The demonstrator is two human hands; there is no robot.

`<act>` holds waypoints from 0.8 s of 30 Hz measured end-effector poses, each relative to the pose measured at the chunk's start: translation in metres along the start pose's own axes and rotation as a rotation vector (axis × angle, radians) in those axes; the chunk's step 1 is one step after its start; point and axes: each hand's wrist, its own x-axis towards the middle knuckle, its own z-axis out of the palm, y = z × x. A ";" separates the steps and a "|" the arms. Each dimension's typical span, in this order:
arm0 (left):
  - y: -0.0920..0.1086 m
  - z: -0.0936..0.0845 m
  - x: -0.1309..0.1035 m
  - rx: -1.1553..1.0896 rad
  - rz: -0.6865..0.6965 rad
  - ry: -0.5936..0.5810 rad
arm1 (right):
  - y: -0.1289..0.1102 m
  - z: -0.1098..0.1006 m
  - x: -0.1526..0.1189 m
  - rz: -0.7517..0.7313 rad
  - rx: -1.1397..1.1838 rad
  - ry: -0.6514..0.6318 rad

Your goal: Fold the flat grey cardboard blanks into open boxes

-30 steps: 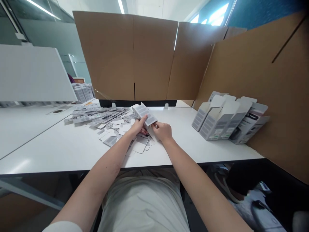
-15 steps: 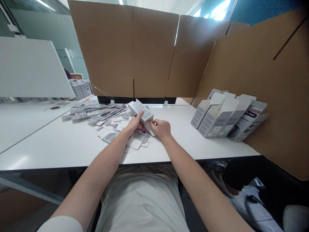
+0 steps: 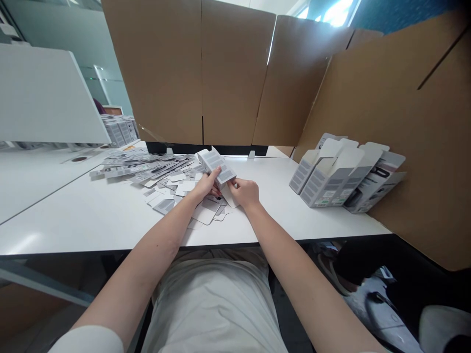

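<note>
A small white-and-grey printed carton (image 3: 220, 164) is tilted above the table, with flaps standing out at both ends. My left hand (image 3: 208, 185) grips its side, thumb on the printed face and fingers underneath. At the near end my right hand (image 3: 246, 192) pinches a white end flap (image 3: 229, 195) of the same carton. Beneath and left of my hands lies a loose pile of flat, unfolded cartons (image 3: 162, 171). One flat carton (image 3: 206, 211) lies at the pile's near edge.
Several formed cartons with raised flaps (image 3: 327, 176) stand at the right against a tall brown cardboard panel (image 3: 397, 122). More cardboard (image 3: 231, 73) walls off the back. A white divider (image 3: 44, 93) and stacked cartons (image 3: 119, 130) are at the far left of the white table (image 3: 91, 215).
The view has tilted slightly downward. Both hands keep their hold on the carton and its end flap, with hardly any movement.
</note>
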 end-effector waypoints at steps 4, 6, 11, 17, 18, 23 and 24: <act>0.000 -0.001 0.000 -0.007 0.009 0.004 | 0.000 0.000 0.000 -0.002 0.007 0.000; 0.001 -0.001 -0.001 -0.013 0.009 0.005 | -0.001 0.000 0.001 -0.006 0.012 -0.001; 0.004 -0.001 -0.004 -0.030 -0.011 0.013 | -0.001 0.000 0.000 -0.014 0.014 0.000; 0.004 -0.001 -0.004 -0.059 -0.014 0.029 | 0.000 0.000 0.001 0.001 0.020 -0.007; 0.003 -0.001 -0.003 -0.067 -0.015 0.029 | 0.001 0.000 0.001 0.005 0.021 -0.006; 0.001 -0.002 -0.002 -0.073 -0.005 0.015 | 0.001 -0.001 0.001 0.009 0.023 -0.015; 0.001 -0.002 -0.002 -0.070 0.000 0.011 | 0.000 -0.001 0.001 0.011 0.020 -0.019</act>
